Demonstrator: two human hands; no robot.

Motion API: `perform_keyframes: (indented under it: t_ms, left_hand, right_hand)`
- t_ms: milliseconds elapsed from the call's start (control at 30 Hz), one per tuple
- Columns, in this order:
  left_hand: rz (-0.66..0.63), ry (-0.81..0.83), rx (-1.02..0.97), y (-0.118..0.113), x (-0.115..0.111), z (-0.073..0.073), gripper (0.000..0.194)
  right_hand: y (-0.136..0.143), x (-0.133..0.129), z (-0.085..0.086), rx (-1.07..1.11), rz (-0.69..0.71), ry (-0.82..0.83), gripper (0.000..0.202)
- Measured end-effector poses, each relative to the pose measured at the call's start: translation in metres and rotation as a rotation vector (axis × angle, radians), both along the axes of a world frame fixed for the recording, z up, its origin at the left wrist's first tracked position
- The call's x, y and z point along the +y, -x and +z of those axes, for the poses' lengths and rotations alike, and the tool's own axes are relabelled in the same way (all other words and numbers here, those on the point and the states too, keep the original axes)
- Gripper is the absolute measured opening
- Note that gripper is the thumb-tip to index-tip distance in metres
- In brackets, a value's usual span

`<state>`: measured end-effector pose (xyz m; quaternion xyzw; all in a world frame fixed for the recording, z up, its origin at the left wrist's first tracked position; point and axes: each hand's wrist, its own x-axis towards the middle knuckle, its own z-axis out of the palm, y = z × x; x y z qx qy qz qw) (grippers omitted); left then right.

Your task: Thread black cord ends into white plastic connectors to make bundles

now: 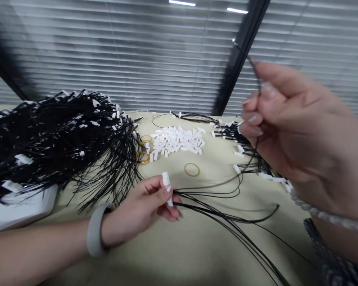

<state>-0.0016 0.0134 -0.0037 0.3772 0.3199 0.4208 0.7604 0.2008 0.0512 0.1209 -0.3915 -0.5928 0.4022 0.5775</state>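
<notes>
Between the thumb and fingers of my left hand (149, 202) is a white plastic connector (166, 178). Several thin black wires (214, 212) run from it to the right, some curving down past the lower edge of view. My right hand (289, 115) is raised at the upper right, pinching one black wire (254, 69) whose end sticks up above the fingertips. Below that hand the wire seems to run down toward the held bundle; its exact path is hard to follow. Part of the connector is hidden by my left thumb.
A large heap of black wires with white connectors (86, 135) lies at the left, partly over a white tray (32, 210). Loose white connectors (179, 141) are piled at mid-table. A yellow rubber band (191, 169) lies in front. More wired connectors (231, 131) sit at right. Window blinds (167, 59) stand behind.
</notes>
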Motion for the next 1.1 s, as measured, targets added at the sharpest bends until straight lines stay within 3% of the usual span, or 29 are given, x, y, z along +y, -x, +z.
perform_keyframes:
  t_ms: [200, 367, 700, 1100]
  left_hand:
    - [-0.038, 0.066, -0.051, 0.003, 0.002, 0.001, 0.023]
    - [-0.068, 0.069, -0.072, 0.003, 0.003, 0.001, 0.023]
    - [-0.075, 0.066, -0.072, 0.000, 0.001, 0.004, 0.025]
    - [-0.067, 0.055, -0.062, 0.000, 0.001, 0.003, 0.024]
  right_hand:
    - [0.007, -0.003, -0.018, -0.619, 0.188, -0.172, 0.014]
    - [0.015, -0.004, -0.026, -0.910, 0.138, -0.346, 0.015]
    - [0.024, -0.004, -0.042, -0.920, 0.147, -0.421, 0.015]
    - [0.026, -0.003, -0.047, -1.042, 0.129, -0.538, 0.014]
